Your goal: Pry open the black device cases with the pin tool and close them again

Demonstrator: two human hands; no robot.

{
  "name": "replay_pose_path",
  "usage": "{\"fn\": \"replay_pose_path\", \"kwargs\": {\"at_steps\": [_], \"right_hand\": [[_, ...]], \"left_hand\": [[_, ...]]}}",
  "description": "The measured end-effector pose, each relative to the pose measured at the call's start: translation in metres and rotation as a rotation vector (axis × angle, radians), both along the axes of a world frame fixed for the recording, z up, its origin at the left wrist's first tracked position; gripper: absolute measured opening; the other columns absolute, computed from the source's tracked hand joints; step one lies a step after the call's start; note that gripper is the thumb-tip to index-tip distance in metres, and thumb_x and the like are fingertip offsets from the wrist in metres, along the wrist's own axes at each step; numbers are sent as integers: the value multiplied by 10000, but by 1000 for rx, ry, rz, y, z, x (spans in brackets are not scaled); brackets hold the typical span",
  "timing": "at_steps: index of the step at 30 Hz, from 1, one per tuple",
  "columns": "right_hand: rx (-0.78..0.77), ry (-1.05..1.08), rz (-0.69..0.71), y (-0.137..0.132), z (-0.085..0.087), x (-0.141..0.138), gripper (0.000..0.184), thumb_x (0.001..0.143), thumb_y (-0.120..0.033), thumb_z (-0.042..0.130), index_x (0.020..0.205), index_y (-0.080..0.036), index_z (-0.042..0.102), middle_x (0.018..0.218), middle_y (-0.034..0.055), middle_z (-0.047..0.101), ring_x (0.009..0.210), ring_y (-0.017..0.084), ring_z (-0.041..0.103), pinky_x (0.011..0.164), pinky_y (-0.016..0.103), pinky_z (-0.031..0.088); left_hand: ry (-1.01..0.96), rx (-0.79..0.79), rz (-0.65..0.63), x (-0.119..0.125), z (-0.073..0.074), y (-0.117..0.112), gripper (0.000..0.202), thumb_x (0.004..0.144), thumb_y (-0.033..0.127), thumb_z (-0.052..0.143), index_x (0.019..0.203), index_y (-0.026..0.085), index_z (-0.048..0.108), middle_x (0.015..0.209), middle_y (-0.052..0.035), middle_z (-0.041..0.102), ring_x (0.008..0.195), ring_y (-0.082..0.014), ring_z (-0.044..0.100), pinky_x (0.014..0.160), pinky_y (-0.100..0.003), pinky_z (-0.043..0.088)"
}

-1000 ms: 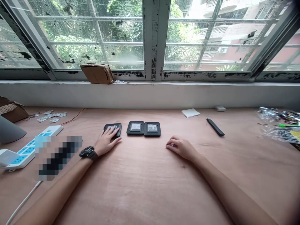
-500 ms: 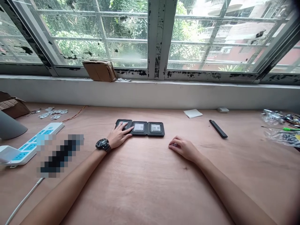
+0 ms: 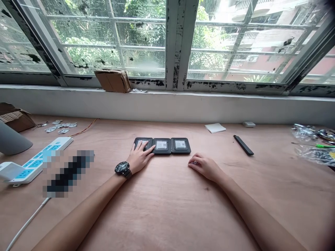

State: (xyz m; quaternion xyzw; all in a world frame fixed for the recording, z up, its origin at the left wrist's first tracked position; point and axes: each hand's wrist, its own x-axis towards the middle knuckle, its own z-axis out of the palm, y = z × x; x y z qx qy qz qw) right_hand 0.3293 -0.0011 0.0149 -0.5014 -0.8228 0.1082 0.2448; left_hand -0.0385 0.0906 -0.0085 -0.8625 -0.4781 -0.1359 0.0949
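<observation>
1. Head view, left side: my left hand (image 3: 141,158) lies palm down on the table (image 3: 167,212). The fingers (image 3: 143,146) are spread wide and flat, gripping nothing. They rest on top of the left case (image 3: 141,141), a small black square with a pale label.
2. Head view, centre: the left case stands first in a row of three. It touches the middle case (image 3: 161,145), which touches the right case (image 3: 180,145). All three lie flat with their labels up, in the middle of the table towards the window wall.
3. Head view, right side: my right hand (image 3: 205,165) rests on the table just in front of the right case and does not touch it. Its fingers are curled narrow, with the tips down. Something small and dark shows under them; I cannot tell whether it is gripped.
4. Wrist: a black watch (image 3: 123,169) sits on my left wrist.
5. Surroundings, left: a white power strip (image 3: 39,160) and a cardboard box (image 3: 15,118).
6. Surroundings, right: a white pad (image 3: 215,127), a black bar (image 3: 243,145), a green screwdriver (image 3: 323,145) and plastic bags (image 3: 314,155), all well apart from both hands.
7. Window sill: a brown parcel (image 3: 113,80).
</observation>
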Motion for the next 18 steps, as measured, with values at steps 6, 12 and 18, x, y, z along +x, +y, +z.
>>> {"fn": "replay_pose_path", "kwargs": {"at_steps": [6,12,18], "right_hand": [[37,-13,27,0,-2,-2,139,997,-334,609,934,-256,705,1016,48,706,929,217,677,810,333,531],[157,-36,-27,3,0,-5,152,1014,-340,582,945,-249,681,1013,53,727,940,228,673,854,358,488],[384,41,-338,6,0,13,258,1037,-430,516,1015,-238,689,1052,70,761,829,226,699,826,378,421]], "left_hand": [[-22,-8,-80,14,11,-1,477,1048,525,442,1478,336,527,1543,-108,480,1433,-381,420,1152,-606,336],[-81,39,-305,83,23,13,516,1061,544,410,1461,240,528,1520,-107,518,1430,-319,441,1213,-564,248],[-49,54,-423,127,15,21,549,1015,574,511,1358,155,604,1416,-162,610,1381,-320,510,1220,-547,258]]}}
